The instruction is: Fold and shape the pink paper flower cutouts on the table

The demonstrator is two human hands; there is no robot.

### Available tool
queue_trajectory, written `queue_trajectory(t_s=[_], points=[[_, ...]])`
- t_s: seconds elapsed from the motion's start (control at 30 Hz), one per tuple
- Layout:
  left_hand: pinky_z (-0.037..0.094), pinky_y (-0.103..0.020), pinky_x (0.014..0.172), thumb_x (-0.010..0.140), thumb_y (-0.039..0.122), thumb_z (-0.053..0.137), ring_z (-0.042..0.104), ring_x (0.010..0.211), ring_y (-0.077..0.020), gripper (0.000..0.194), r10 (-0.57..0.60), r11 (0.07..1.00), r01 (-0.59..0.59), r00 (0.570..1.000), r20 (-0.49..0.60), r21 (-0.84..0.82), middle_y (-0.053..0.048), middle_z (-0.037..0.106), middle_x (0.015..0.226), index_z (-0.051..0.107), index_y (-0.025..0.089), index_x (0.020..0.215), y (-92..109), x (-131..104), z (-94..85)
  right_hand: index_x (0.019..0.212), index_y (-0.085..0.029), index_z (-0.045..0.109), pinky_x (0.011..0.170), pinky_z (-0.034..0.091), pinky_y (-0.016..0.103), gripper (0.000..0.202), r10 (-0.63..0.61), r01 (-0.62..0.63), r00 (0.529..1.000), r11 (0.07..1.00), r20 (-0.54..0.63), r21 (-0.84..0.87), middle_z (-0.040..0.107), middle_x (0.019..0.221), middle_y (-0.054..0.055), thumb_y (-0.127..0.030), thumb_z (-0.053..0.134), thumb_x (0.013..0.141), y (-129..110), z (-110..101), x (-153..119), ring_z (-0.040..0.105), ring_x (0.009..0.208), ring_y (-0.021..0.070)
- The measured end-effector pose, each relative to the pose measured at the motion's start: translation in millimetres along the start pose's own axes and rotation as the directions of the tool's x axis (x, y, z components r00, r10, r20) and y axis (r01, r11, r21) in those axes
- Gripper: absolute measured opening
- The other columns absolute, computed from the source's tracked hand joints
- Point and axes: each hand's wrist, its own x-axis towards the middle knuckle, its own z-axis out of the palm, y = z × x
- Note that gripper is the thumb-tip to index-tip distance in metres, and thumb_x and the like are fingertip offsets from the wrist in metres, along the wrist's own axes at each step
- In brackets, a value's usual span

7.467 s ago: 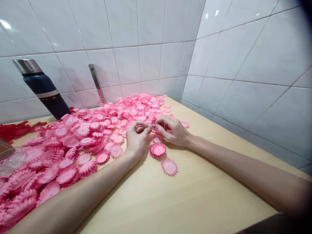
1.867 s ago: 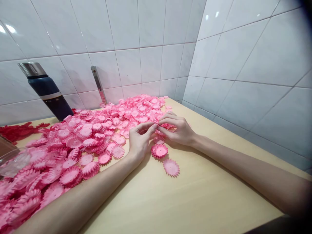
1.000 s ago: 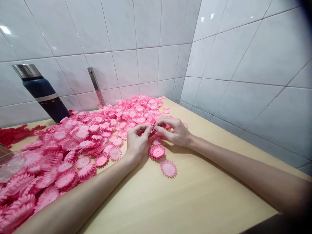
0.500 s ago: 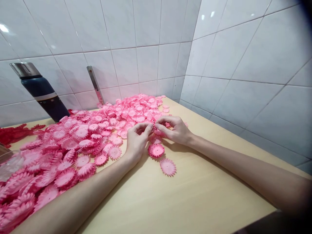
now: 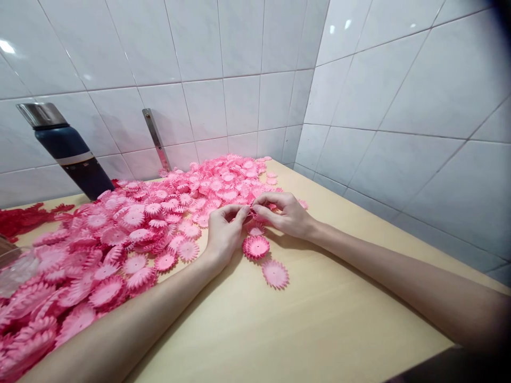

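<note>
My left hand [image 5: 225,230] and my right hand [image 5: 284,214] meet fingertip to fingertip over the table, at the right side of a big heap of pink scalloped petal discs [image 5: 136,218]. Thumb and forefinger of each hand are pinched together. Between them is something small and pinkish, mostly covered by the fingers; I cannot make out what it is. Just below my hands lies a darker pink stack of petal discs [image 5: 256,247], and nearer to me a single pale pink petal disc [image 5: 275,274] lies flat.
A dark blue bottle with a steel cap [image 5: 75,151] stands at the back left against the tiled wall [image 5: 223,48]. A metal strip [image 5: 155,139] is upright on that wall. Red pieces [image 5: 27,219] and clear plastic [image 5: 18,274] lie at the left of the wooden table [image 5: 319,308].
My fingertips have come slightly closer together, and both hands have sunk a little. The discs on the table have not moved.
</note>
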Motion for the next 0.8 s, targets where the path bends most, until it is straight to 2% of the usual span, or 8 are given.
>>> queue_trajectory(t_s=[0.3, 0.6, 0.7, 0.8], points=[[0.053, -0.036, 0.083, 0.075, 0.03, 0.069, 0.066, 0.08, -0.0178, 0.019, 0.032, 0.999, -0.031, 0.999, -0.039, 0.045, -0.007, 0.069, 0.083, 0.068, 0.012, 0.08, -4.0, 2.8, -0.4, 0.076, -0.018, 0.062, 0.06, 0.048, 0.028, 0.01, -0.017, 0.016, 1.0, 0.999, -0.022, -0.036, 0.066, 0.07, 0.002, -0.018, 0.054, 0.082, 0.7, 0.1, 0.9, 0.059, 0.064, 0.015], [0.053, -0.034, 0.083, 0.078, 0.027, 0.066, 0.067, 0.078, -0.016, 0.015, 0.039, 0.993, -0.055, 0.988, -0.15, -0.108, -0.003, 0.065, 0.075, 0.059, 0.014, 0.075, 1.6, 1.1, 3.3, 0.067, -0.018, 0.058, 0.055, 0.043, 0.027, 0.009, 0.023, -0.051, 0.972, 0.992, -0.235, -0.114, 0.061, 0.063, 0.001, -0.016, 0.055, 0.076, -0.2, 0.8, 4.8, 0.054, 0.057, 0.0136], [0.053, -0.035, 0.083, 0.078, 0.025, 0.065, 0.067, 0.077, -0.0157, 0.014, 0.033, 0.994, -0.048, 0.989, -0.145, -0.099, -0.002, 0.064, 0.075, 0.059, 0.013, 0.075, 1.9, 1.4, 2.8, 0.067, -0.018, 0.058, 0.055, 0.043, 0.027, 0.009, 0.037, -0.056, 0.977, 0.994, -0.212, -0.089, 0.061, 0.063, 0.001, -0.015, 0.055, 0.075, 0.4, 1.1, 4.4, 0.053, 0.056, 0.0132], [0.052, -0.035, 0.085, 0.076, 0.025, 0.067, 0.066, 0.079, -0.0157, 0.013, 0.02, 0.998, -0.026, 0.994, -0.111, -0.054, -0.004, 0.065, 0.079, 0.063, 0.012, 0.078, 1.7, 1.4, 2.6, 0.072, -0.017, 0.058, 0.055, 0.043, 0.027, 0.009, 0.054, -0.058, 0.993, 0.998, -0.107, -0.033, 0.061, 0.067, 0.002, -0.018, 0.053, 0.079, 1.3, 0.5, 2.5, 0.054, 0.058, 0.0133]])
